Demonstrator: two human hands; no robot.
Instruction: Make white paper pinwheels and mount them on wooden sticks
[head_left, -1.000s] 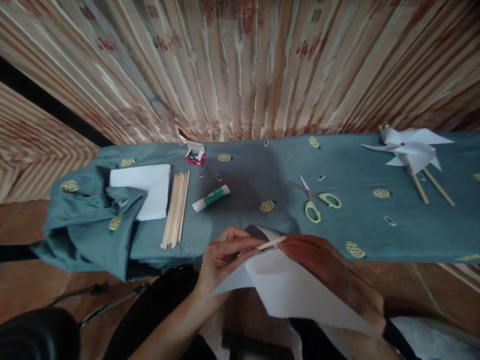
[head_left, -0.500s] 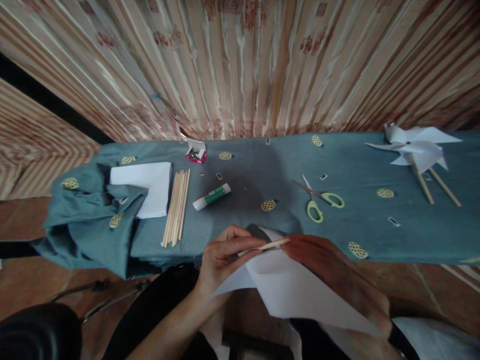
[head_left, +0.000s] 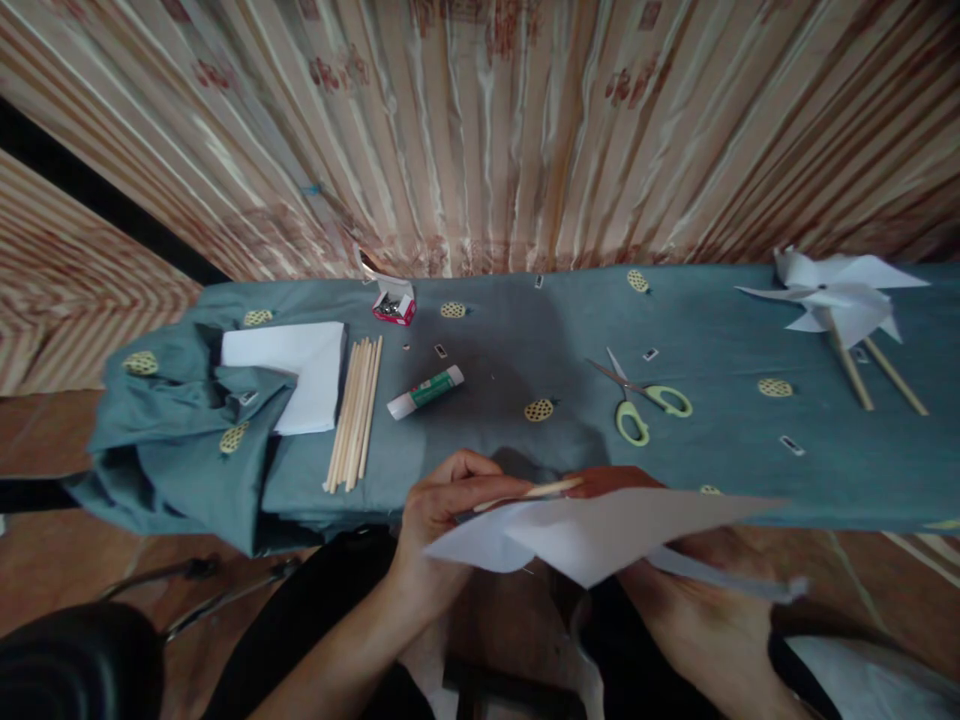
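Observation:
Over the table's near edge, my left hand (head_left: 439, 515) is closed, its thumb and fingers pinching a thin wooden stick (head_left: 556, 488). Beside the stick spreads a white paper pinwheel (head_left: 600, 530) with folded, pointed blades. My right hand (head_left: 701, 590) is closed at the pinwheel and the stick's right end; the paper covers most of its fingers. Where the stick joins the paper is hidden. Past my hands lie open scissors (head_left: 641, 392) with green handles and a green-and-white glue stick (head_left: 426, 392).
Several wooden sticks (head_left: 354, 415) lie left of the glue stick, beside white paper sheets (head_left: 319, 375) partly under bunched cloth. A small open red-and-white box (head_left: 394, 305) holds metal bits. Finished-looking pinwheels (head_left: 844, 295) on sticks lie far right. A pleated curtain (head_left: 480, 150) hangs behind the table.
The paper pinwheel has turned and tilted up, its right blade now raised across my right hand. My left hand has stayed almost still on the stick.

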